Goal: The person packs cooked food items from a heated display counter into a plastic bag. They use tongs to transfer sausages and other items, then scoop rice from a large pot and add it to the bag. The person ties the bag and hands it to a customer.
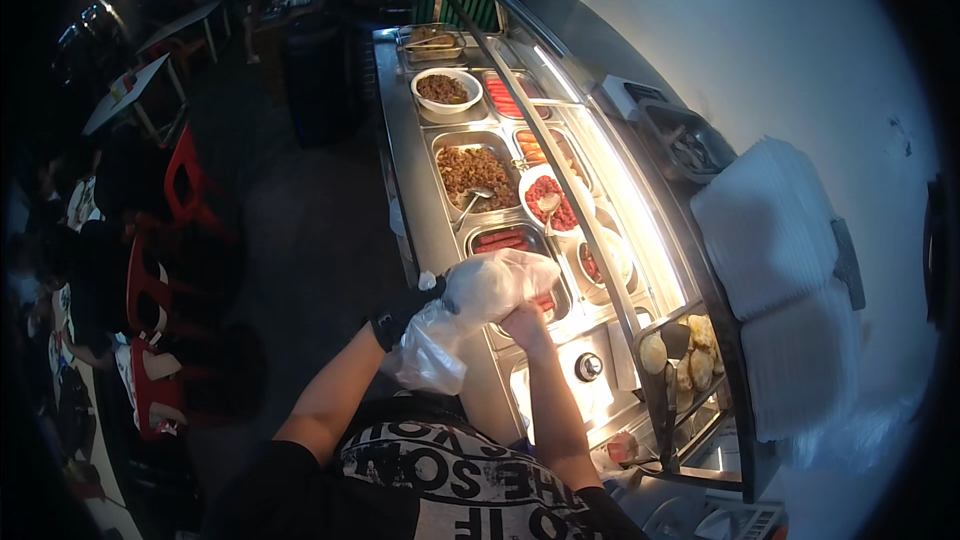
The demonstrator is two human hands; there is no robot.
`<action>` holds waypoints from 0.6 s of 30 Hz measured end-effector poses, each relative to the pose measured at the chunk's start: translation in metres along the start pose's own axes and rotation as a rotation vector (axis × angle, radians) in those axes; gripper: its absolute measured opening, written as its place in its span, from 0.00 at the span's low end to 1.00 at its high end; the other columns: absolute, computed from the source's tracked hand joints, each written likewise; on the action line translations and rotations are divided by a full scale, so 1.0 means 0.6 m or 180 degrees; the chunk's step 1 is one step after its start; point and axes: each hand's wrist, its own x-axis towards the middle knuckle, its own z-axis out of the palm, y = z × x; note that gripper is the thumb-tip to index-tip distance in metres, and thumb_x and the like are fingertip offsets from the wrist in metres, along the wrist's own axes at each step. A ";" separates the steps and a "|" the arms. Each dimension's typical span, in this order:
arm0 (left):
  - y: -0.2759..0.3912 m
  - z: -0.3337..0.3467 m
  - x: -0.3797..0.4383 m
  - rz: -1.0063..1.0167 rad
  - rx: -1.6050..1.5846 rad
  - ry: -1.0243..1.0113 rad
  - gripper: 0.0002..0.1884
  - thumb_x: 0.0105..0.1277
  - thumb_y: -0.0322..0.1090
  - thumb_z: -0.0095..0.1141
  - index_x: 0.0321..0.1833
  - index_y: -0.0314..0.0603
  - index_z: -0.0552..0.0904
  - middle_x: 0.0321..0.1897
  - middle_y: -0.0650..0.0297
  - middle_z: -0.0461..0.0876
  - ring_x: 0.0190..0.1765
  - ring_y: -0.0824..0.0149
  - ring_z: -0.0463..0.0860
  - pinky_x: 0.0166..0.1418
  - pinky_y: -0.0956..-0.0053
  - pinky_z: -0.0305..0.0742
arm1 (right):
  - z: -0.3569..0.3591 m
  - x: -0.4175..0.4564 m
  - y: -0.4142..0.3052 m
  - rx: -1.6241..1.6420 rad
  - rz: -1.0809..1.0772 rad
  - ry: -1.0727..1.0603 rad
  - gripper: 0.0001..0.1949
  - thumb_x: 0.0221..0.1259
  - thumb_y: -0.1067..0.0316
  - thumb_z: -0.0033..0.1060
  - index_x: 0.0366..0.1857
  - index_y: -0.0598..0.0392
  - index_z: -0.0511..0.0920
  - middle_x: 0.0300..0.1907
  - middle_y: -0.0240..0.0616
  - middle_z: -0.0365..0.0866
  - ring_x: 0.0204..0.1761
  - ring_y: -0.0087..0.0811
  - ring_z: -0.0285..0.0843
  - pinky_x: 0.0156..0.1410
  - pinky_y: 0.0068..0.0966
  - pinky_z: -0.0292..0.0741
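Observation:
A translucent plastic bag is bunched up between my hands, above the food display counter. My left hand, in a black glove, grips its left side; the bag's plastic partly hides the fingers. On the near side, my bare right hand pinches the bag's lower edge. More loose plastic hangs below my left wrist. Under the bag, a steel tray of red sausages is partly covered. Beyond it lies a steel pan of cooked minced meat with a spoon in it. To its right is a white bowl of red meat with another spoon.
A glass-fronted frame runs along the counter's right side. Stacked white foam containers stand beyond it. Fried pieces fill a rack at the near right. Red plastic chairs and seated people are at the left.

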 end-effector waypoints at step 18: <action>0.190 0.121 -0.144 0.0355 0.1151 0.0081 0.17 0.67 0.35 0.57 0.56 0.35 0.80 0.43 0.59 0.84 0.47 0.74 0.80 0.52 0.78 0.74 | 0.350 -0.105 -0.007 -0.4394 -0.2382 0.0476 0.14 0.60 0.72 0.63 0.48 0.61 0.73 0.37 0.34 0.73 0.37 0.22 0.72 0.45 0.20 0.72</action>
